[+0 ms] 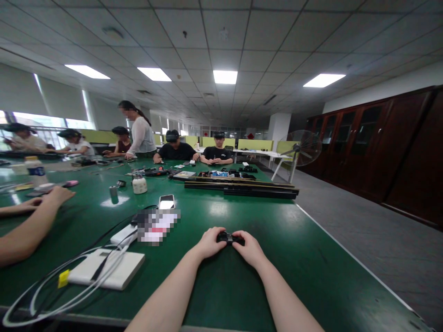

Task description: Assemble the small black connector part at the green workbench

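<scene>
Both of my hands meet over the green table (224, 276) around a small black device (229, 238), whose exact kind I cannot make out. My left hand (211, 242) grips its left end, with fingers curled over the far side and the thumb on the near side. From the right, my right hand (249, 247) holds the other end in the same way. Part of the device is hidden under my fingers. It appears to be on or just above the tabletop; I cannot tell which.
Left of me lie a white box (112, 272) with looped white cables, a white power strip (122, 236) and a phone (167, 202). Long black rails (242, 186) lie ahead. A neighbour's arm (38, 221) rests at far left. Several people sit farther back; a fan (299, 147) stands right.
</scene>
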The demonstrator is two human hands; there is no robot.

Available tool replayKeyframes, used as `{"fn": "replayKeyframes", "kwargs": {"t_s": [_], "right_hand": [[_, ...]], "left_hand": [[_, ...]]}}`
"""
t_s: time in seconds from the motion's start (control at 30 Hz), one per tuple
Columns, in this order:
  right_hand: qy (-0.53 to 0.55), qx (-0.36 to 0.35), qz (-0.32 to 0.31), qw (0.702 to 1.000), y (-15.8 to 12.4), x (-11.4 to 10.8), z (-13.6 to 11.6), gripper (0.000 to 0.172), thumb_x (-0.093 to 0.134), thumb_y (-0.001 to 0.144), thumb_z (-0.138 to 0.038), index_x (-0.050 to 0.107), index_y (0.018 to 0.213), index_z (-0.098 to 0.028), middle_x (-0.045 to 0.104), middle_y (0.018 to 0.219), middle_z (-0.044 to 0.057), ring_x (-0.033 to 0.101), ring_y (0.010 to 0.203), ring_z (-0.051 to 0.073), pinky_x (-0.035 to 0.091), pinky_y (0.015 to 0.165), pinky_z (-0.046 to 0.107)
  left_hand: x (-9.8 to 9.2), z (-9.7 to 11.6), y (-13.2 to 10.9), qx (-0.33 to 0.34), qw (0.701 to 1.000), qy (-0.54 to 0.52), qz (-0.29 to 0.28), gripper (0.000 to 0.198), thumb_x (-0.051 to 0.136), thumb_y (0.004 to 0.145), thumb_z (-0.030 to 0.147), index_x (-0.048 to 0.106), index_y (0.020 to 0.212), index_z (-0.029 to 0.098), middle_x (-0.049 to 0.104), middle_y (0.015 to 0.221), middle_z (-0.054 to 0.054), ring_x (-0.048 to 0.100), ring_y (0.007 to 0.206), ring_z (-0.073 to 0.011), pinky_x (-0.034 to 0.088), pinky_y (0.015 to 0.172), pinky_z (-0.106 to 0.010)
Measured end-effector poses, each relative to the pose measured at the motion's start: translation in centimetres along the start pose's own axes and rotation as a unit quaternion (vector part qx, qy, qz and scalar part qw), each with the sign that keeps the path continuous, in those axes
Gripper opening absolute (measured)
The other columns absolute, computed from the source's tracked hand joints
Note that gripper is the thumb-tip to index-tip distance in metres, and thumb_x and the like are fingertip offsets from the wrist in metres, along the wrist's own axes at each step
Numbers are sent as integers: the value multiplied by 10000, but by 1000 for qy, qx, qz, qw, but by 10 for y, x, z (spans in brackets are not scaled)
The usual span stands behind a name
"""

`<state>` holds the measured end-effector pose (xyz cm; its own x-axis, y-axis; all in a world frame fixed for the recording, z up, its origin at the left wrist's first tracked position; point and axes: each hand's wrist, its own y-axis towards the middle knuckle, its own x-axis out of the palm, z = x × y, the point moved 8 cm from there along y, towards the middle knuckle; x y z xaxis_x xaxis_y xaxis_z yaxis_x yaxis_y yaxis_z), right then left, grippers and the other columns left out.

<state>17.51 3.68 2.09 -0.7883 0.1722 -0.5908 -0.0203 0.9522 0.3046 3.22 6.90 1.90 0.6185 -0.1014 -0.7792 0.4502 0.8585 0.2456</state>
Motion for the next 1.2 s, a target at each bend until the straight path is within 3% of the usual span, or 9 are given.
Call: {"fn": "replayKeyframes", "kwargs": {"t_s": [1.2], "right_hand": [[-14,3,8,1000,-1,-3,-6,288,602,635,-195,647,919,-207,651,961,37,583,902,194,439,845,318]], "left_hand": [[0,-4,1,4,998,-64,14,432,593,688,119,539,1107,206,629,1069,-55,575,1015,-203,430,916,-306]]}}
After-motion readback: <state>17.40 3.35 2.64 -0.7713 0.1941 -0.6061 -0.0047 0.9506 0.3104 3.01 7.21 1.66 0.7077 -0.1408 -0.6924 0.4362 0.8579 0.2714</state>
